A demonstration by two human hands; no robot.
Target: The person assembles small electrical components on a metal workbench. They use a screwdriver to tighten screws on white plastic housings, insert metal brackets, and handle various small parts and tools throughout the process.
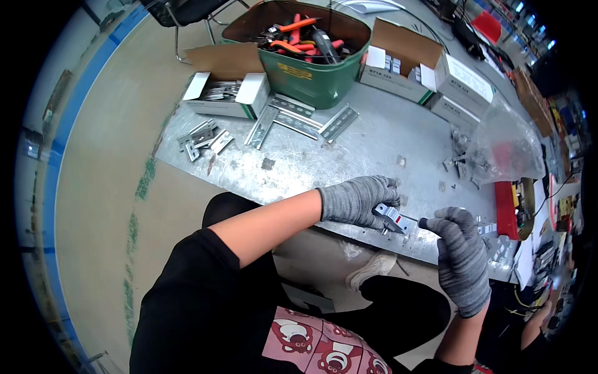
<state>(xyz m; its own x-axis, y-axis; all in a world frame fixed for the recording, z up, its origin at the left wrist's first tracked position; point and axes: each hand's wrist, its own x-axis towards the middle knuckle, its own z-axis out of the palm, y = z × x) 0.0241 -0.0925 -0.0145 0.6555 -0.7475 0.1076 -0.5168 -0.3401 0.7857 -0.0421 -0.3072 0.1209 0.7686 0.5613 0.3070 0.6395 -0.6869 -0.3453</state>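
Observation:
My left hand point(360, 199), in a grey knitted glove, reaches in over the near edge of the metal table. It is closed on a small light-grey block point(393, 219) with a red mark, shaped like a fuse holder, held tilted at the table edge. Just to the right, my gloved right hand point(462, 258) is closed round a slim tool with a dark end and a thin shaft, apparently a screwdriver point(423, 222). The shaft points left at the block; whether it touches cannot be seen. Most of the handle is hidden by the fingers.
Slotted metal rails point(298, 123) and short rail pieces point(202, 137) lie on the tabletop point(274, 181). Behind stand a green bin point(311, 84) of pliers and cartons point(398, 78). A plastic bag point(506, 146) and red bin point(506, 209) are at right. Another person's arm point(537, 324) shows lower right.

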